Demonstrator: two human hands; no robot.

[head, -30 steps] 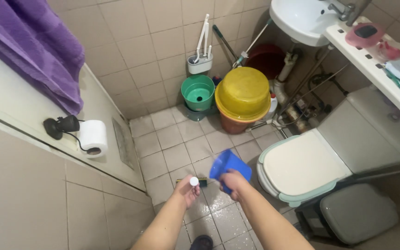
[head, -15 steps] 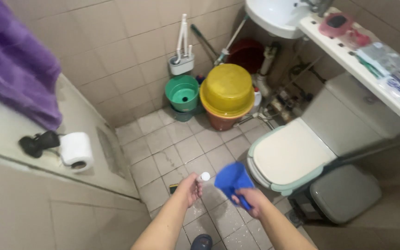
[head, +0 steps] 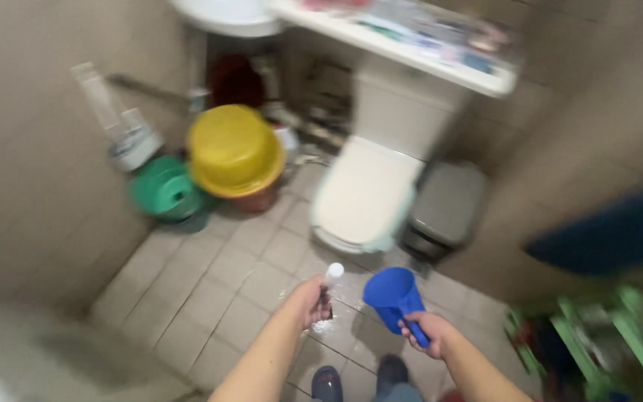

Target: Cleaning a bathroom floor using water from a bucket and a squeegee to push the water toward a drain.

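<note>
Below both hands, the tiled floor (head: pixel 210 286) shows white specks just under the left hand (head: pixel 308 301), which is clamped around a slim stick-like handle with a white rounded top (head: pixel 333 272); what its lower end carries is hidden behind the fingers. Just to its right, apart from it, the right hand (head: pixel 429 333) is closed on the handle of a blue dipper (head: pixel 391 295), mouth tilted up and toward the toilet (head: pixel 362 195).

Compared with 1 second ago, the view has swung right and blurred: the purple towel and the paper roll have left the picture, and a green rack (head: pixel 608 335) has come in beside the right hand. The dipper has dropped lower and turned from tipped-over to nearly upright, so by my reading any pouring onto the floor has ended. Ahead of the hands stand the yellow basin (head: pixel 234 149), the green bucket (head: pixel 164 192) and a grey bin (head: pixel 448 201).
</note>
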